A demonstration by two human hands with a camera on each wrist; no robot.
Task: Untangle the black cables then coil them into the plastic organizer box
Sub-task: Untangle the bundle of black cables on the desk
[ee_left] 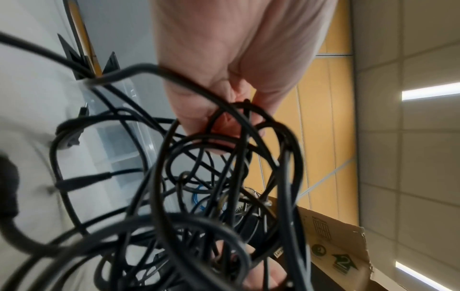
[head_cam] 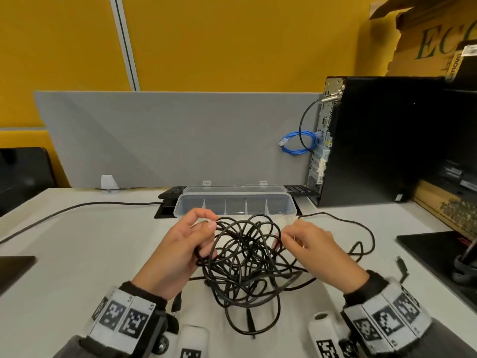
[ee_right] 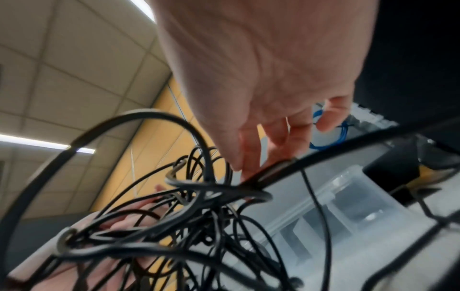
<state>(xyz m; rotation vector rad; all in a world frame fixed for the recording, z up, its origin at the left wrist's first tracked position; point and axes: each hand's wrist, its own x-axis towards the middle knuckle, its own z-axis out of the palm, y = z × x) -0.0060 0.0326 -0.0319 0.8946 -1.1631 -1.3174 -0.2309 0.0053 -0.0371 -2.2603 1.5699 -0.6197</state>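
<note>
Black cables (head_cam: 245,259), thin and round, form one knotted mass of loops held up just above the white worktop (head_cam: 77,254) in front of the person, with lower loops and a few loose ends trailing onto the surface. The left hand (head_cam: 180,251) grips the left side of the tangle: its fingers (ee_left: 199,118) are curled round several strands, thumb and forefinger closing on a loop at the top. The right hand (head_cam: 317,254) takes the right side, its fingertips (ee_right: 248,167) pinching a single strand while the other fingers stay loosely bent. One strand runs from the tangle off to the right in a wide curve across the worktop.

Just behind the tangle stands the clear plastic organizer box (head_cam: 233,206), long and rectangular, its lid open and its dividers showing separate compartments with no cable in them. To the right of the box stands a black computer tower (head_cam: 382,140) with a coiled blue cable (head_cam: 296,143) hanging at its back. A grey partition panel (head_cam: 167,138) runs behind the worktop.
</note>
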